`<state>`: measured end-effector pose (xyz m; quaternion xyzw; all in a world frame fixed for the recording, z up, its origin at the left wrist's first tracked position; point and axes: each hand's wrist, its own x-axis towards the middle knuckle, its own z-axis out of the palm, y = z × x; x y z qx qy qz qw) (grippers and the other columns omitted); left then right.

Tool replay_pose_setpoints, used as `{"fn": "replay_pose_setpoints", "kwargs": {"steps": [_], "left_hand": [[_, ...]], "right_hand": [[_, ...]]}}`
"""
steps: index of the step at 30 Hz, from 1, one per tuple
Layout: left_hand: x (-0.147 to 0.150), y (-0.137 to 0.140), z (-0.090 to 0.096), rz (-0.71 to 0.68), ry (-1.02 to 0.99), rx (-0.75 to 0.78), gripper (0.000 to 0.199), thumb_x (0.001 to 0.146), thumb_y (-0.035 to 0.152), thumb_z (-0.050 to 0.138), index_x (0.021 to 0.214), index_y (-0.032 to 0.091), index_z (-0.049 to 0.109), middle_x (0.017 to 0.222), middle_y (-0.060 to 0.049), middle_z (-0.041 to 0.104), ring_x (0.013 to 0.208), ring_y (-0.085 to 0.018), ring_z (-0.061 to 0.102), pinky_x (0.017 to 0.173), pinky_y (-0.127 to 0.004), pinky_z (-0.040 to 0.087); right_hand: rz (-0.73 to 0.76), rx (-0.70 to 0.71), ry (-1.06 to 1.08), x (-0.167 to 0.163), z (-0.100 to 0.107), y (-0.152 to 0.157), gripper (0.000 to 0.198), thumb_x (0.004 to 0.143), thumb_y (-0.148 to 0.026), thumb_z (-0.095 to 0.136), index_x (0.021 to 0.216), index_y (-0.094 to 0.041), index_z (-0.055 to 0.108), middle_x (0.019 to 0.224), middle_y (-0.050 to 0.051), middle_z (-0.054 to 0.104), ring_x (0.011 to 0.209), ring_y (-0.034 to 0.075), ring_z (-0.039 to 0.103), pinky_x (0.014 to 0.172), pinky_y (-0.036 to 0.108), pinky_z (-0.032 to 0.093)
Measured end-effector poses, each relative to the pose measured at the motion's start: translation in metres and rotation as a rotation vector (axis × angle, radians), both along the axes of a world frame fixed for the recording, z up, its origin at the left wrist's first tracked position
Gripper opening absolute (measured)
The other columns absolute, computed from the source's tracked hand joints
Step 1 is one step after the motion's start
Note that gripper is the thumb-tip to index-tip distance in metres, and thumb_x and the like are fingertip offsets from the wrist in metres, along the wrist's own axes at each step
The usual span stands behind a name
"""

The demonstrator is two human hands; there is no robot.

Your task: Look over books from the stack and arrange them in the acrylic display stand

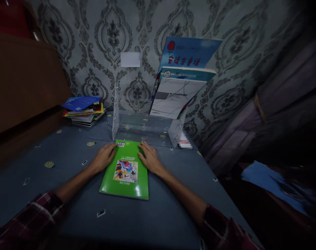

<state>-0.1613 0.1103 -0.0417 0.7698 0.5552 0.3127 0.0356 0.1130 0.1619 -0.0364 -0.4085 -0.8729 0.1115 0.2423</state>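
A green book (108,177) with a colourful picture and a barcode lies flat on the cloth-covered table, its print upside down to me. My left hand (105,156) grips its upper left edge, thumb along the side and fingertips by the barcode corner. At the upper right edge my right hand (149,158) holds the book, its fingers bent over the margin. Just beyond the book's far edge stands a clear plastic book rack (144,133). In the rack's right side lean several books, with a white book (178,97) in front and a tall blue book (191,52) behind.
At the back left a stack of books (82,113) lies near a brown wooden panel (25,80). A small pixelated item (185,141) sits right of the rack. Patterned wallpaper stands behind; a curtain (241,114) and blue cloth (269,184) are on the right.
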Motion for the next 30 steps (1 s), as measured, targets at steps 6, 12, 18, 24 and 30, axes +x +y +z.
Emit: {"fn": "replay_pose_setpoints", "kwargs": {"steps": [6,12,18,24,30], "left_hand": [[0.002,-0.004,0.014,-0.008,-0.284,-0.166,0.047,0.090,0.034,0.046,0.130,0.015,0.061,0.127,-0.014,0.067,0.113,-0.029,0.064,0.102,-0.046,0.049],[0.010,-0.003,0.024,-0.038,-1.008,-0.335,0.053,0.071,0.036,0.074,0.117,0.014,0.062,0.128,-0.015,0.066,0.115,-0.028,0.065,0.095,-0.035,0.054],[0.033,-0.015,0.042,0.151,-1.473,-0.638,0.055,0.063,0.010,0.079,0.113,0.012,0.056,0.115,-0.016,0.071,0.084,-0.023,0.074,0.067,-0.028,0.060],[0.048,-0.026,0.047,0.069,-1.394,-0.884,0.058,0.059,0.008,0.082,0.110,0.011,0.055,0.088,-0.013,0.075,0.064,-0.026,0.072,0.061,-0.036,0.062],[0.053,-0.029,0.050,0.047,-1.293,-0.766,0.067,0.057,0.011,0.083,0.114,0.015,0.049,0.089,-0.008,0.074,0.060,-0.024,0.070,0.056,-0.034,0.060]], "right_hand": [[-0.035,-0.017,-0.048,-0.003,0.002,-0.004,0.044,0.101,-0.030,0.041,0.139,-0.013,0.054,0.152,0.018,0.047,0.149,0.026,0.034,0.118,0.050,0.031],[-0.056,-0.011,-0.042,-0.003,0.000,-0.005,0.046,0.102,-0.029,0.037,0.142,-0.013,0.051,0.153,0.018,0.046,0.149,0.027,0.033,0.117,0.049,0.031],[-0.051,-0.008,-0.029,-0.001,-0.001,-0.006,0.047,0.101,-0.027,0.036,0.143,-0.013,0.050,0.154,0.018,0.045,0.149,0.027,0.033,0.118,0.050,0.032],[-0.086,-0.023,-0.030,-0.002,-0.001,-0.009,0.047,0.102,-0.030,0.039,0.143,-0.012,0.051,0.154,0.020,0.043,0.148,0.031,0.034,0.119,0.049,0.032],[-0.084,-0.037,-0.036,0.002,-0.002,-0.012,0.047,0.102,-0.034,0.040,0.143,-0.014,0.050,0.156,0.021,0.037,0.146,0.032,0.037,0.118,0.050,0.033]]}}
